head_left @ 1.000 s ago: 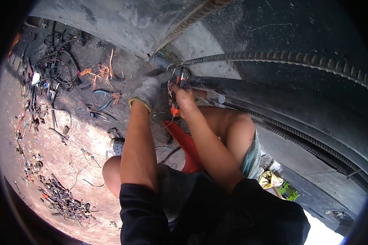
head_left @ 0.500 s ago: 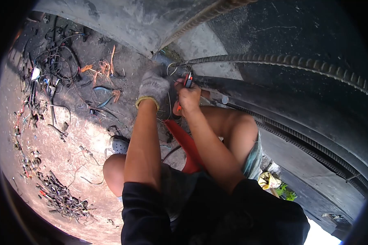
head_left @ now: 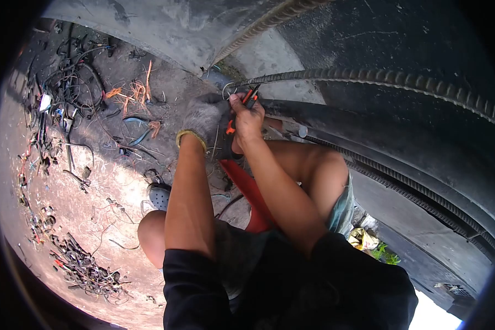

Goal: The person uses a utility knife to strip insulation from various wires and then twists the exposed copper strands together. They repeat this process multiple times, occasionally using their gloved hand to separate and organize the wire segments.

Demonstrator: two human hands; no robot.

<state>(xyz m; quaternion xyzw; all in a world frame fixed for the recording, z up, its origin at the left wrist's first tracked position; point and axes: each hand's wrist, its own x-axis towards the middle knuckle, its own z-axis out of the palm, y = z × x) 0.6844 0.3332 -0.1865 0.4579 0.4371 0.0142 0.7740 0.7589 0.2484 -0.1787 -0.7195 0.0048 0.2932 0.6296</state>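
1. Spanning the upper right, the ribbed bar (head_left: 396,80) narrows toward the hands. Treat as stiff and heavy; its ridges should resist slipping.
2. Cable tangle (head_left: 71,77): lies on the floor (head_left: 124,184), well apart from the hands, at upper left. Expect flexible lengths that snag on one another; lift by a free end.
3. Left hand (head_left: 203,113): wears a grey glove with a yellow cuff (head_left: 190,138). Position: just beside the right hand. The fingers are dark and partly hidden; how far they are open, and whether they grip anything, cannot be told. The knitted fabric should add friction.
4. Right hand (head_left: 246,116): bare, closed around the orange-and-black hand tool (head_left: 251,98), thumb lying along it.
5. Hand tool: located in the right fist, dark tip projecting beyond the fingers, near the bar's narrow end. Exact type cannot be told. Judged light and rigid, with smooth handles that may turn in a sweaty palm. Hold at the coloured body, clear of the tip.
6. Pale wire (head_left: 224,89): curves in a loop just beyond the hands. Judged very light, springy and easily kinked. Pinch close to the working point; contact with either hand cannot be confirmed.
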